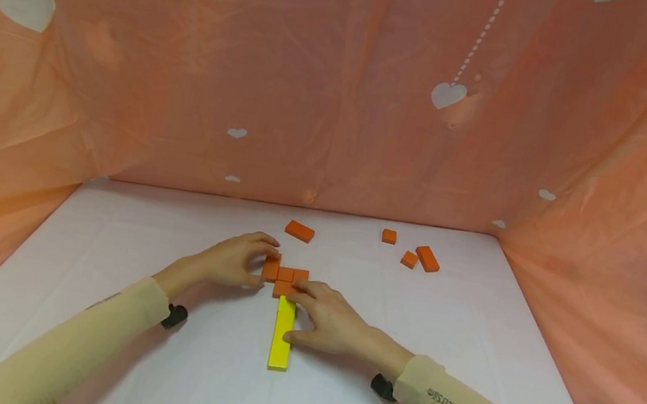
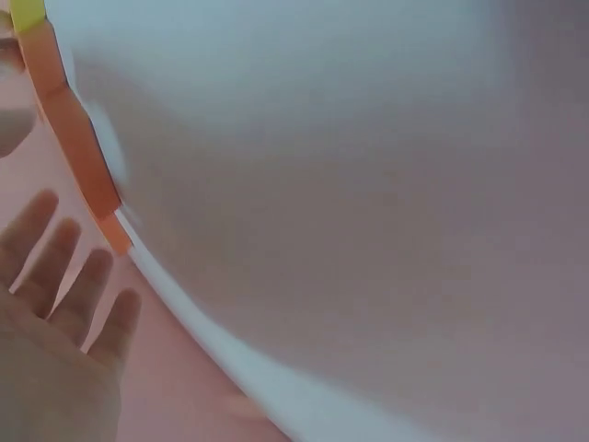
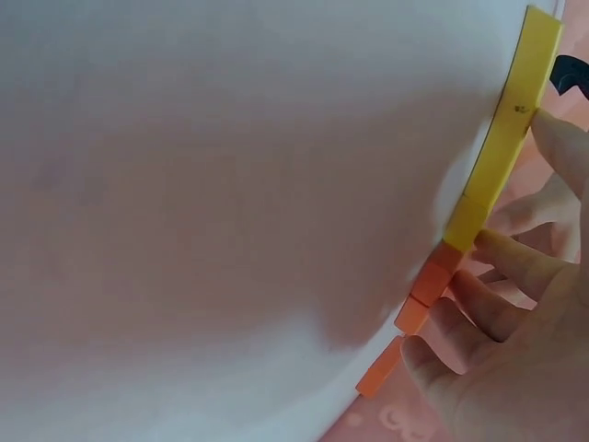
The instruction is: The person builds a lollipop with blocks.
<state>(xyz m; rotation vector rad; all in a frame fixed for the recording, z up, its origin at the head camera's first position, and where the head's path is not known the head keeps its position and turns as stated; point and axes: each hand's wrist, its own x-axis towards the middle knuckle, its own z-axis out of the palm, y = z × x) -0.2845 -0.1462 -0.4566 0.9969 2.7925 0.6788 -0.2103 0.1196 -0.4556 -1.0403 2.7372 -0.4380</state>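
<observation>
Several flat orange blocks (image 1: 282, 289) lie edge to edge on the white table, with a yellow strip (image 1: 281, 346) running from them toward the person. The strip is a long yellow block and a short one, end to end. My left hand (image 1: 230, 261) is spread around the leftmost orange block (image 1: 271, 268); in the left wrist view its fingers (image 2: 74, 249) look loosely apart, and contact is unclear. My right hand (image 1: 335, 321) lies along the right side, fingertips touching the orange blocks (image 3: 433, 276) and the yellow strip (image 3: 506, 138), thumb against the long yellow block.
Behind the hands lies an orange rectangular block (image 1: 299, 231). At the back right are two small orange blocks (image 1: 389, 237) and another rectangular one (image 1: 427, 259). Orange cloth (image 1: 337, 125) with white hearts hangs around the white table (image 1: 168, 384).
</observation>
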